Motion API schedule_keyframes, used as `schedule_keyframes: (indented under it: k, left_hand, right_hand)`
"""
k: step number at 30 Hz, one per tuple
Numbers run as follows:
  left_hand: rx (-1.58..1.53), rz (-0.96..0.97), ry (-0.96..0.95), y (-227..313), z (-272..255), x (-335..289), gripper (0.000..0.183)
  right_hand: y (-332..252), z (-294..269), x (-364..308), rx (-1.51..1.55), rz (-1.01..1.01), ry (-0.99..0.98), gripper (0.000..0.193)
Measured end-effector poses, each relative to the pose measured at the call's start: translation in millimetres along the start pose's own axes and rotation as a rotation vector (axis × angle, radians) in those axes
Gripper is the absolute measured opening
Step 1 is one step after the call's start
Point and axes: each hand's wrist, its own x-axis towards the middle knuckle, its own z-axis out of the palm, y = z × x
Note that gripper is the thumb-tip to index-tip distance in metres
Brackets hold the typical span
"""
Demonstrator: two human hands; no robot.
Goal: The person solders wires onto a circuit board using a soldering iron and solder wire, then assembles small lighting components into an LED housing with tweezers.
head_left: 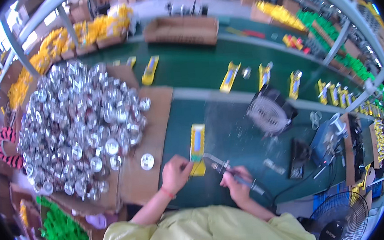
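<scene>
On the green bench in front of me lies a yellow plastic casing [197,140] with a pale strip along it and a small green part near its lower end. My left hand [175,174] is closed, thumb and fingers pinching the casing's lower left edge. In my right hand [237,183] is a soldering iron [240,179], gripped by its handle. Its bent metal tip points left, close by the green part; whether it touches cannot be made out. A round silver metal piece [147,161] lies flat on cardboard left of my left hand.
A big heap of silver metal pieces [78,125] covers the left side. Beyond, a green conveyor belt [187,70] carries several yellow casings. On the right stand a small blower fan [270,111], a blue soldering unit [326,138] and a black-caged fan [340,219]. Cables trail near my right arm.
</scene>
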Motion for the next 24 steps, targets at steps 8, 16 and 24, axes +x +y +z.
schedule_keyframes:
  k: [8,16,24]
  left_hand:
    - [-0.02,0.067,-0.042,0.9,-9.2,3.8,0.018]
    - [-0.031,0.032,-0.061,5.0,-10.9,0.8,0.021]
    - [-0.075,0.117,-0.051,2.3,-7.9,5.3,0.02]
  right_hand:
    - [-6.0,1.2,-3.9,-0.122,-0.028,-0.008,0.017]
    - [-11.1,4.0,-9.9,-0.135,-0.042,-0.007,0.017]
    - [-14.3,5.5,-9.3,-0.091,-0.039,-0.028,0.017]
